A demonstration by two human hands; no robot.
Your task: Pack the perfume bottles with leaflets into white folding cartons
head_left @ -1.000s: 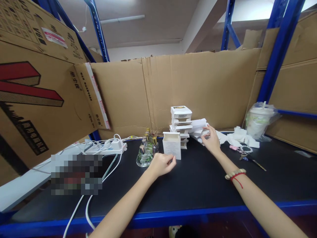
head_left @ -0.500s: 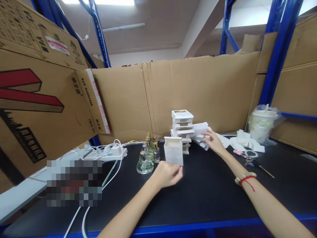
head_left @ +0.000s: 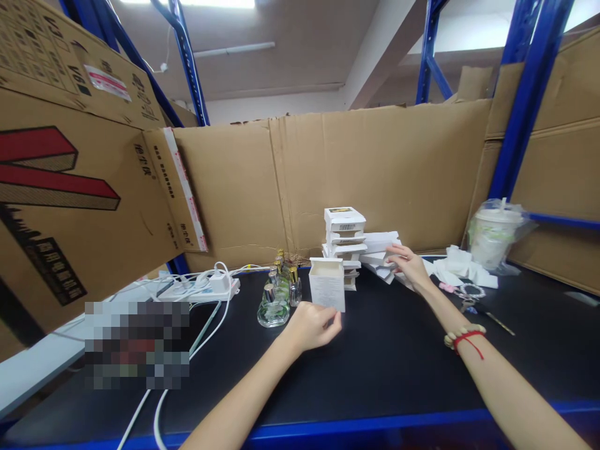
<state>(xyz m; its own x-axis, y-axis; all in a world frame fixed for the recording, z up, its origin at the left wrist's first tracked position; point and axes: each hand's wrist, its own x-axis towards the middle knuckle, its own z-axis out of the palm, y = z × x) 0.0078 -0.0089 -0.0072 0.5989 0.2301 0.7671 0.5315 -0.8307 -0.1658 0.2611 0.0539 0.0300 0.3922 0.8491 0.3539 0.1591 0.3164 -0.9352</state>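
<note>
My left hand [head_left: 313, 326] rests low over the black tabletop, its fingers loosely curled and nothing visible in them. Just beyond it stands an upright white box [head_left: 327, 289] with its top open and fine print on the front; the fingertips overlap its lower edge, and I cannot tell whether they touch. My right hand [head_left: 409, 265] is open, fingers stretched over a loose pile of white folded card pieces [head_left: 379, 242]. Behind the upright box rises a stack of white boxes [head_left: 344, 220]. Glass perfume bottles [head_left: 272, 312] with gold and silver caps line up left of it.
White cables and a power strip [head_left: 219, 287] lie at the left, near a blurred-out patch. On the right are crumpled white tissues [head_left: 462, 267], a beaded bracelet with keys [head_left: 471, 292] and a bagged lidded cup [head_left: 494, 231]. A cardboard wall [head_left: 375, 169] closes the back.
My right hand has shifted slightly at the card pieces, its fingers a little more stretched. My left hand is nearly where it was, and the view has moved slightly.
</note>
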